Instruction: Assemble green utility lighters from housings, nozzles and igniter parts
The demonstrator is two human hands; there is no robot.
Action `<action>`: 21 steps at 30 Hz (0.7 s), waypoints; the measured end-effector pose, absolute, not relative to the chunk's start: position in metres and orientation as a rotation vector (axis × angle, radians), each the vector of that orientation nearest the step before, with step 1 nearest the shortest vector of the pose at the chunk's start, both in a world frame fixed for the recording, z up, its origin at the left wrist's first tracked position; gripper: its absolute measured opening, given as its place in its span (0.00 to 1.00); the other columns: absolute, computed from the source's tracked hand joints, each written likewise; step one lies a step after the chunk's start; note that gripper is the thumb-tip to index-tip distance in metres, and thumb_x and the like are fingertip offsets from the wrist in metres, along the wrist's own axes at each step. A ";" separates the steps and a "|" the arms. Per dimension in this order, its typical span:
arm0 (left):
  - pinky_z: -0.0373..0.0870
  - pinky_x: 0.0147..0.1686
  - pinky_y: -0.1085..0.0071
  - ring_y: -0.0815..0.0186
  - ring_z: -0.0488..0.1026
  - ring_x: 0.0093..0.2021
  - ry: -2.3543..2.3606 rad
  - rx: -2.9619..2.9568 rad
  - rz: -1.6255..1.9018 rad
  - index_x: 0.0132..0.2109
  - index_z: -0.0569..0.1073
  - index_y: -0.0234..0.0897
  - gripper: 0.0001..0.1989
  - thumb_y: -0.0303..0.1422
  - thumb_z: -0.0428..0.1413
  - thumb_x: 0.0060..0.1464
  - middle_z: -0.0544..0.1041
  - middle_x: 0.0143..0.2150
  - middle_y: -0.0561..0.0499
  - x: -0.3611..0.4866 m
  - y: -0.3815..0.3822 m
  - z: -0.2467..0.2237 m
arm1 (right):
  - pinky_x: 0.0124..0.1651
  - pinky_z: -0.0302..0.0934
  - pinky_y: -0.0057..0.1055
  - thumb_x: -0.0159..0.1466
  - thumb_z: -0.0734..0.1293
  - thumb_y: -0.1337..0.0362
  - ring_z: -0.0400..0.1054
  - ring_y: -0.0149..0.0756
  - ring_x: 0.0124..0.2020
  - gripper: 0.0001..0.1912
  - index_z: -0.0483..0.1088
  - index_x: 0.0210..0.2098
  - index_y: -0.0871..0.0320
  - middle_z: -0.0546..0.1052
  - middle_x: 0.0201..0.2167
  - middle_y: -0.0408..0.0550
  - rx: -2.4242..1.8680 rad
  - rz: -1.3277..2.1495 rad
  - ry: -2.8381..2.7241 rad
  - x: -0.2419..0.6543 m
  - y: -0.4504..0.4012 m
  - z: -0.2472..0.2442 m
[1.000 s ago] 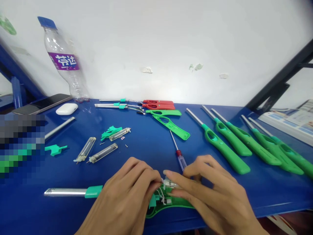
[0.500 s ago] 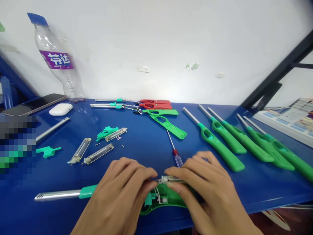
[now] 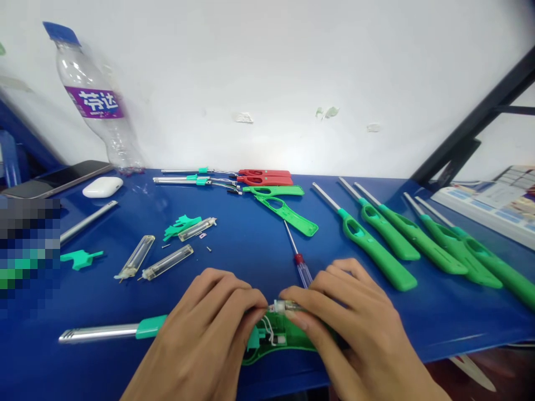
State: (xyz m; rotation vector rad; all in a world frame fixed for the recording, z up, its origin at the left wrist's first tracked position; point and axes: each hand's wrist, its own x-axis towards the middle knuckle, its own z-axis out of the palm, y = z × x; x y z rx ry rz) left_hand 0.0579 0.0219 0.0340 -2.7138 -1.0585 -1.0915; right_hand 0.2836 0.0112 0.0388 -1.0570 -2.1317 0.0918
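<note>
Between the finger and thumb of my right hand [image 3: 351,328] is a clear lighter fuel tank [image 3: 286,306], lying level with its valve end toward the left. My left hand [image 3: 209,328] pinches at that valve end; a tiny pinkish part shows there, mostly hidden by the fingertips. Beneath both hands lies an open green lighter shell half [image 3: 288,344] with white wires [image 3: 270,328] and a teal piece [image 3: 254,341] inside. Its metal barrel [image 3: 100,333] with a teal collar [image 3: 150,327] sticks out to the left. A screwdriver [image 3: 304,270] lies just beyond my right hand.
Several assembled green lighters [image 3: 378,253] lie at right. Loose fuel tanks [image 3: 169,262], teal triggers [image 3: 81,258] and small screws lie at left. Red shells [image 3: 265,179] and a green shell [image 3: 288,214] are at the back. A bottle [image 3: 96,106], white case [image 3: 102,187] and phone [image 3: 58,178] stand back left.
The fuel tank's valve end has shifted slightly left, closer against my left fingertips. Both hands keep nearly the same place; the view has moved very slightly.
</note>
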 end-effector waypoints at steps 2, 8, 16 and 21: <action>0.74 0.47 0.68 0.66 0.77 0.41 -1.042 -2.706 -1.082 0.49 0.71 0.38 0.13 0.16 0.48 0.72 0.83 0.41 0.56 0.058 0.022 0.033 | 0.46 0.53 0.37 0.77 0.67 0.69 0.65 0.33 0.32 0.08 0.78 0.50 0.54 0.76 0.34 0.39 -1.028 0.064 -2.158 0.284 0.012 0.040; 0.76 0.52 0.67 0.65 0.77 0.44 -1.008 -2.719 -0.972 0.51 0.73 0.36 0.14 0.15 0.50 0.71 0.83 0.44 0.54 0.055 0.021 0.029 | 0.45 0.55 0.37 0.78 0.66 0.68 0.64 0.34 0.31 0.08 0.79 0.47 0.57 0.75 0.32 0.40 -1.001 -0.013 -2.174 0.282 0.013 0.042; 0.70 0.63 0.63 0.61 0.78 0.52 -1.095 -2.628 -0.936 0.60 0.73 0.35 0.13 0.21 0.50 0.75 0.83 0.53 0.51 0.052 0.017 0.025 | 0.48 0.58 0.37 0.78 0.66 0.67 0.66 0.36 0.36 0.12 0.78 0.58 0.58 0.78 0.37 0.42 -1.010 -0.147 -2.176 0.285 0.013 0.040; 0.69 0.61 0.61 0.57 0.77 0.55 -1.159 -2.513 -1.044 0.68 0.71 0.38 0.18 0.36 0.52 0.78 0.80 0.56 0.48 0.041 0.006 0.019 | 0.50 0.59 0.35 0.78 0.69 0.65 0.69 0.33 0.35 0.05 0.79 0.47 0.56 0.82 0.37 0.38 -0.977 -0.101 -2.120 0.287 0.015 0.040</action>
